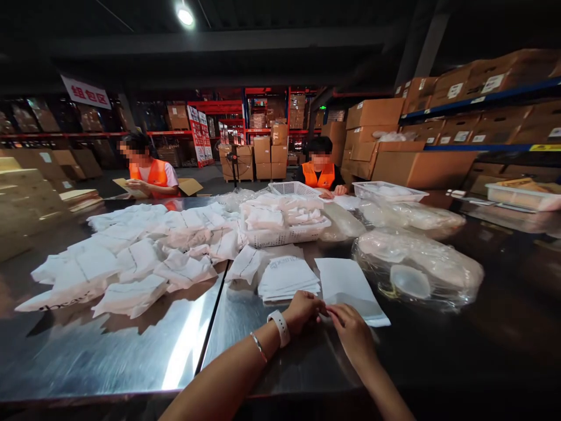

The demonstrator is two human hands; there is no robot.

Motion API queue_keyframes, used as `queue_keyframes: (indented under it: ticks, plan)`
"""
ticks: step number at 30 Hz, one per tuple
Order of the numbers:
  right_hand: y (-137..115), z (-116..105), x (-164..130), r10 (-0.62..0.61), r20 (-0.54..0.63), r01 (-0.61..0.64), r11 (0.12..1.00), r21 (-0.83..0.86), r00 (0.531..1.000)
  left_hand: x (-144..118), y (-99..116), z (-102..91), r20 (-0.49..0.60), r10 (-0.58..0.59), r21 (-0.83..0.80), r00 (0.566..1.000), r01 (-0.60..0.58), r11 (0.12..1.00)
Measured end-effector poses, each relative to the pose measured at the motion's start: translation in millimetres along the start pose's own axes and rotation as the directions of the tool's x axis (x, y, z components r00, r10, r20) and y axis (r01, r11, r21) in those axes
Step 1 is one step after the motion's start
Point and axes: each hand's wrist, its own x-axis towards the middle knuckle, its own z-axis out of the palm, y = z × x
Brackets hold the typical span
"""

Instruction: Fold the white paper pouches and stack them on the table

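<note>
My left hand (pixel 302 310) and my right hand (pixel 350 330) meet at the near edge of a flat white bag (pixel 348 286) lying on the steel table (pixel 131 356). Both sets of fingers pinch its near end. A white watch and a thin bracelet sit on my left wrist. Just left of the flat white bag lies a small stack of white bags (pixel 287 278).
A big heap of filled white packets (pixel 135 251) covers the table's left half. A white basket (pixel 284 225) of packets stands behind the stack, and clear plastic bags (pixel 416 263) of goods lie at right. Two people in orange vests work at the far side. Cardboard boxes fill the shelves.
</note>
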Motion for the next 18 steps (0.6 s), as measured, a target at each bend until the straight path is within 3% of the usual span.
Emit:
queue_keyframes:
  ticks: [4,12,16,18]
  plan:
    - [-3,-2,1,-0.020,-0.035,0.020,1.000,-0.006,0.999,-6,5,0.5,0.020,-0.025,-0.043,0.999,0.026,0.999]
    - [-13,-3,-1,-0.077,0.012,0.077,0.989,-0.125,0.997,-12,6,6.2,-0.016,-0.018,-0.024,1.000,0.017,1.000]
    - [-22,6,1,-0.091,0.051,0.101,0.966,-0.239,0.995,-10,4,5.7,-0.068,0.005,0.007,0.998,-0.005,1.000]
    - [-20,3,0,-0.109,0.063,0.119,0.975,-0.190,0.992,-8,1,3.9,-0.102,0.009,0.030,0.995,-0.006,1.000]
